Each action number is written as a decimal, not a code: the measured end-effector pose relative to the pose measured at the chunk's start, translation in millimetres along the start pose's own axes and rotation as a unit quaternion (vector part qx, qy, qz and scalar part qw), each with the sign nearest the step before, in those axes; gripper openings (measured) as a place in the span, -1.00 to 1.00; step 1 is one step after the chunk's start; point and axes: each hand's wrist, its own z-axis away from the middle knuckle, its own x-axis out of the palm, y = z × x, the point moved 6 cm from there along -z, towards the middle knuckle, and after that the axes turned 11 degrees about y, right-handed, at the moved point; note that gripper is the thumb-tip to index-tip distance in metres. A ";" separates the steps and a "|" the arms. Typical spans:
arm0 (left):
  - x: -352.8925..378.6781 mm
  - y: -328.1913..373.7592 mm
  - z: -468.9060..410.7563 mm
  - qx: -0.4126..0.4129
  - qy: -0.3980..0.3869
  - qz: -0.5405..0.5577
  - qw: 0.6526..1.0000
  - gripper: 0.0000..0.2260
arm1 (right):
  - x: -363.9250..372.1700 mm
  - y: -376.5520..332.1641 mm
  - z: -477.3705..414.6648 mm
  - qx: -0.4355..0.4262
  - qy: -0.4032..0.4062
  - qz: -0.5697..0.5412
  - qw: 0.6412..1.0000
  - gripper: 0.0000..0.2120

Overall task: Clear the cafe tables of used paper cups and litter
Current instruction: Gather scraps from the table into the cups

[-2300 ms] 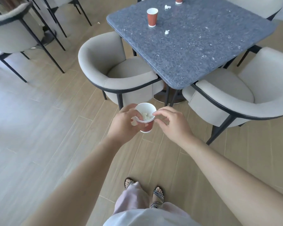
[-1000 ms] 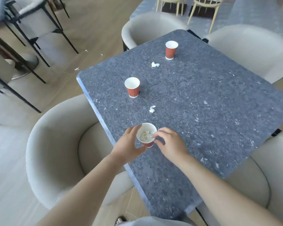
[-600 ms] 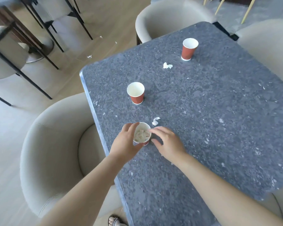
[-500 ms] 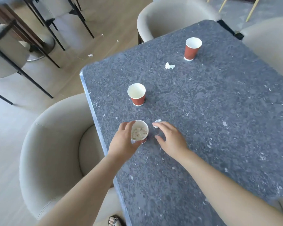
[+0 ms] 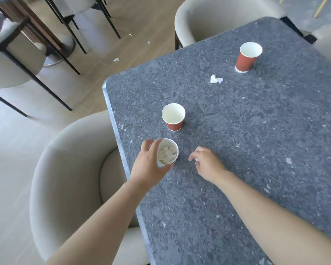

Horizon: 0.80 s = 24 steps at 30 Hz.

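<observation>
My left hand (image 5: 148, 166) grips a red paper cup (image 5: 167, 153) stuffed with crumpled paper, held at the near left part of the dark grey table (image 5: 256, 150). My right hand (image 5: 205, 163) rests just right of that cup, fingers curled on a small white paper scrap (image 5: 196, 160) that mostly hides under them. An empty red cup (image 5: 173, 116) stands upright a little farther in. Another red cup (image 5: 248, 56) stands at the far side, with a crumpled white tissue (image 5: 215, 79) lying to its left.
A beige armchair (image 5: 69, 169) sits against the table's left edge below my left arm, another (image 5: 218, 18) at the far end. Black-legged chairs (image 5: 11, 60) stand at the upper left. Small paper bits (image 5: 116, 59) lie on the wooden floor.
I walked up to the table carrying the filled cup. My right hand left the cup's rim, reached right to the small scrap and closed on it.
</observation>
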 end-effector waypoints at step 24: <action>-32.2 -10.2 43.1 -0.017 0.004 -0.012 1.000 -0.28 | -43.2 -90.4 -73.4 -0.173 0.091 0.139 0.971 -0.74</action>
